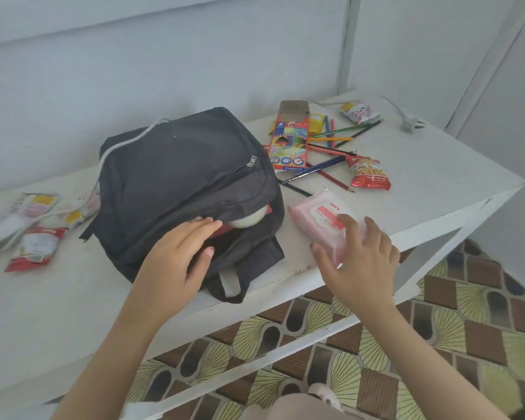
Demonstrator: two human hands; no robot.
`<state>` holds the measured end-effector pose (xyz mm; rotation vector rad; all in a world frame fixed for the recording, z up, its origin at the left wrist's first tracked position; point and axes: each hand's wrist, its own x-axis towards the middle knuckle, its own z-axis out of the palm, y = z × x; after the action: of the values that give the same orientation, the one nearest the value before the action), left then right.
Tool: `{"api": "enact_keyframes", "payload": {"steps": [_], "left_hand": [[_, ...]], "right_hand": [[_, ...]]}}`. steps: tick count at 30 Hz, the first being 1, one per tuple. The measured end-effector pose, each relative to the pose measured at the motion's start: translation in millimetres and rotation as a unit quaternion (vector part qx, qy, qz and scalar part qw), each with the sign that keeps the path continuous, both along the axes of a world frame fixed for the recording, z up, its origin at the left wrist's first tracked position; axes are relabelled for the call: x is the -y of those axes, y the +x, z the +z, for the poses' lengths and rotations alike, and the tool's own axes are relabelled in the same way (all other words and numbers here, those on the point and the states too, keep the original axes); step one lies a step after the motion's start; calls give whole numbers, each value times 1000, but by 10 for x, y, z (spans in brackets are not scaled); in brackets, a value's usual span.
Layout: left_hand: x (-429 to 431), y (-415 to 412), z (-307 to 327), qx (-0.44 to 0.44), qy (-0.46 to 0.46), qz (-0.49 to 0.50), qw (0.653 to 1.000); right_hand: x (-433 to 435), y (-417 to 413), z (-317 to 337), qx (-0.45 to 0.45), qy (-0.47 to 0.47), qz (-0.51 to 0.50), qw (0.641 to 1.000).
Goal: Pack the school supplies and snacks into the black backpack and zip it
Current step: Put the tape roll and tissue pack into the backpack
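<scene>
Backpack (pixel 188 183), black, lay on its back on the white table (pixel 437 189), its carry handle at the near edge and its main compartment unzipped toward us. In the mouth of that opening we could see a pale rounded pouch (pixel 249 220) with a zip seam and a bit of something red beside it.

Our left hand (pixel 176 256) rested on the bag at the opening. Its fingers were nearly straight along the upper lip and its thumb was at the lower lip. We could not tell whether it was pinching the fabric.

Our right hand (pixel 361 259) was on the pink wipes pack (pixel 325 218), which lay just right of the backpack near the table's front edge. The fingers were spread and bent over the pack's near end, with the thumb against its left side, taking hold of it.

Behind the pack sat a red snack packet (pixel 369 174), and beyond it an open coloured pencil box (pixel 290 144) among loose pencils (pixel 331 147). Another snack packet (pixel 359 110) lay at the far edge near a white plug (pixel 409 124). More snack packets (pixel 34 247) lay to the left of the bag, and a white cable (pixel 119 147) ran over the bag's far corner.
</scene>
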<state>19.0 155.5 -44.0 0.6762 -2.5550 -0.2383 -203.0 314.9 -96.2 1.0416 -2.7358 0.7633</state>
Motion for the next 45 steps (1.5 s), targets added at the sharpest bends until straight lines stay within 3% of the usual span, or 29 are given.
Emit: {"api": "enact_keyframes", "payload": {"steps": [4, 8, 15, 18, 22, 24, 27, 30, 34, 38, 42, 45], "left_hand": [[322, 13, 158, 22, -7, 37, 999], [741, 44, 281, 103, -91, 64, 989], [1084, 15, 382, 210, -154, 33, 965], [1113, -33, 476, 190, -74, 38, 978], [1114, -27, 547, 99, 31, 4, 995], [1142, 17, 484, 105, -2, -18, 994], [1274, 75, 319, 146, -144, -44, 978], [1330, 112, 231, 152, -183, -50, 970], [1354, 121, 190, 169, -198, -29, 965], [1419, 133, 251, 193, -215, -17, 957], [1452, 73, 455, 216, -148, -24, 965], [1520, 15, 669, 209, -124, -45, 969]], "right_hand": [[25, 44, -12, 17, 7, -10, 1000], [25, 60, -37, 10, 23, -24, 999], [104, 52, 65, 0, 49, -43, 998], [128, 87, 61, -20, 40, -60, 997], [158, 121, 62, -31, 45, -72, 996], [172, 136, 50, -39, 46, -79, 995], [186, 154, 32, -45, 52, -88, 994], [199, 178, 35, -44, 50, -94, 993], [200, 206, 39, -51, 38, -98, 993], [229, 210, 112, -2, 63, -104, 993], [271, 177, 203, 61, 65, -97, 991], [290, 191, 265, 57, 88, -99, 990]]}}
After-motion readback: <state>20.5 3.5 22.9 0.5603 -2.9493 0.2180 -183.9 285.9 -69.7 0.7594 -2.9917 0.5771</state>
